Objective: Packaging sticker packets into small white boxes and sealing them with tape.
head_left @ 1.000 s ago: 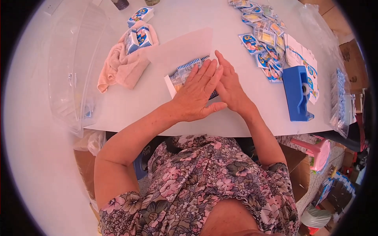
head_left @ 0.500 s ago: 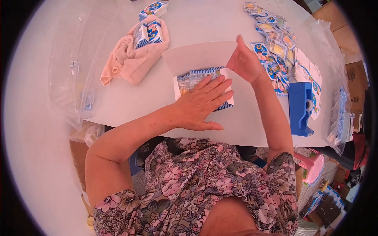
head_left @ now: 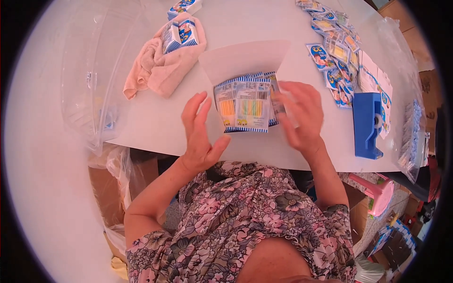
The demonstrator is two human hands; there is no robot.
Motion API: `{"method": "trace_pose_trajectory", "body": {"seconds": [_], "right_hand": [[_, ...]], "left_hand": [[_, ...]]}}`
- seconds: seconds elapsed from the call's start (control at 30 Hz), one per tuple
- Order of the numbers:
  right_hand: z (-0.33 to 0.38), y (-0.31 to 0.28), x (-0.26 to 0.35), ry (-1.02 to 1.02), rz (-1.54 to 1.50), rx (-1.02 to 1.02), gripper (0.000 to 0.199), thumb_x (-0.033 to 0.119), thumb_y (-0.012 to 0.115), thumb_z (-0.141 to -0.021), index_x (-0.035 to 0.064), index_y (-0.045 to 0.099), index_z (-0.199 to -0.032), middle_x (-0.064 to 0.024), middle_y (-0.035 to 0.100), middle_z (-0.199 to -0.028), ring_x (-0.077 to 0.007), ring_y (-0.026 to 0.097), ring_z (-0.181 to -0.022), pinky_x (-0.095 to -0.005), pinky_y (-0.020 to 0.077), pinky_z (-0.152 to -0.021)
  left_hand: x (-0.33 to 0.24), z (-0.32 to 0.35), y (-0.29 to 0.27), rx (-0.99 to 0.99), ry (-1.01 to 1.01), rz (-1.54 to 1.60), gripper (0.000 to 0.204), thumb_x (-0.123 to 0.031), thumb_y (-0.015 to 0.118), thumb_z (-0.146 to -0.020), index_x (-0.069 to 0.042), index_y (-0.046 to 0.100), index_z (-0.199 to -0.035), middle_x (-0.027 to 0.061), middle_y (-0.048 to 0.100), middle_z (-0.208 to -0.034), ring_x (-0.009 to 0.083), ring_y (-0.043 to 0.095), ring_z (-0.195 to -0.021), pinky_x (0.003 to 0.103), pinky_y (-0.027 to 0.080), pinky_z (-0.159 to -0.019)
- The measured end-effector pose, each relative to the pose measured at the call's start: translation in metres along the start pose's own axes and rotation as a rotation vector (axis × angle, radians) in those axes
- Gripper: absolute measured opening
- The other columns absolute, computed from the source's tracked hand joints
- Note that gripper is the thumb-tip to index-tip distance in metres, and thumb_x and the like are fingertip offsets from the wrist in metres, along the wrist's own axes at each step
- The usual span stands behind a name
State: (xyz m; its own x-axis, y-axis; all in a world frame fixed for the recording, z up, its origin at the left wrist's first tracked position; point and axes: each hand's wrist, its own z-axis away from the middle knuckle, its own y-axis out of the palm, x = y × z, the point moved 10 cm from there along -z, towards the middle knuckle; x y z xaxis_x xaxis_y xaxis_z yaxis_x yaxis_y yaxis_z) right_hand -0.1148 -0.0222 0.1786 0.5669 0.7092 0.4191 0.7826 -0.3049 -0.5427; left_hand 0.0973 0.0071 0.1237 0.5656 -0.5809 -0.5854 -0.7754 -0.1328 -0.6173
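Observation:
A small white carton (head_left: 243, 61) lies on the table in front of me with its lid flap raised at the far side. Inside it are flat clear packets (head_left: 251, 104) with blue-striped ends, showing rows of thin orange, yellow and green sticks. My left hand (head_left: 199, 134) hovers at the carton's left side, thumb and fingers apart, holding nothing. On the other side, my right hand (head_left: 302, 115) is beside the carton's right wall, slightly blurred, with its fingers spread. Whether its fingertips touch the carton or a packet I cannot tell.
Loose packets (head_left: 337, 47) lie heaped at the far right, near flat printed white cardboard pieces (head_left: 375, 78). A blue tape dispenser (head_left: 365, 125) stands at right. Left of the carton, a pink towel (head_left: 163, 70) bears two blue-and-white boxes (head_left: 187, 32). Clear plastic (head_left: 99, 70) covers the left side.
My left hand has lifted off the packets and drawn back to the carton's left side. My right hand has come down from the lid flap to the right wall.

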Motion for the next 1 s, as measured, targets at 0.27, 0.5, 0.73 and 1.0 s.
{"method": "trace_pose_trajectory", "body": {"seconds": [0.27,0.5,0.73,1.0], "right_hand": [[-0.006,0.085,0.028,-0.138,0.274,0.580,0.035,0.010,0.067,-0.080,-0.0006,0.064,-0.113,-0.0145,0.061,-0.128,-0.0270,0.056,-0.121,-0.0436,0.0392,-0.104],[0.006,0.100,0.016,-0.181,0.283,0.587,0.040,0.006,0.065,-0.078,0.0005,0.063,-0.118,-0.0136,0.062,-0.129,-0.0257,0.055,-0.125,-0.0461,0.0377,-0.109],[0.018,0.006,-0.028,0.106,-0.051,0.106,0.047,0.011,0.069,-0.086,0.0029,0.058,-0.131,-0.0160,0.057,-0.136,-0.0316,0.051,-0.128,-0.0431,0.0383,-0.108],[0.050,0.050,-0.049,0.400,-0.213,0.213,0.069,0.034,0.063,-0.093,-0.0035,0.039,-0.145,-0.0214,0.039,-0.150,-0.0375,0.038,-0.137,-0.0432,0.0306,-0.114]], "left_hand": [[0.006,-0.005,0.045,0.151,0.025,0.048,0.096,-0.055,0.054,-0.092,0.009,0.015,-0.152,0.0299,0.010,-0.160,0.0454,0.010,-0.149,0.053,0.011,-0.120],[-0.008,-0.022,0.062,0.380,0.153,-0.184,0.103,-0.072,0.047,-0.088,0.003,0.022,-0.153,0.0232,0.019,-0.161,0.0396,0.016,-0.150,0.052,0.013,-0.120],[-0.017,-0.029,0.061,0.516,0.183,-0.272,0.095,-0.069,0.050,-0.088,-0.002,0.031,-0.151,0.0194,0.025,-0.160,0.0381,0.022,-0.148,0.051,0.016,-0.120],[-0.024,-0.043,0.078,0.565,0.198,-0.329,0.084,-0.071,0.045,-0.089,-0.016,0.035,-0.153,0.0131,0.024,-0.162,0.0354,0.017,-0.150,0.057,0.009,-0.119]]}}
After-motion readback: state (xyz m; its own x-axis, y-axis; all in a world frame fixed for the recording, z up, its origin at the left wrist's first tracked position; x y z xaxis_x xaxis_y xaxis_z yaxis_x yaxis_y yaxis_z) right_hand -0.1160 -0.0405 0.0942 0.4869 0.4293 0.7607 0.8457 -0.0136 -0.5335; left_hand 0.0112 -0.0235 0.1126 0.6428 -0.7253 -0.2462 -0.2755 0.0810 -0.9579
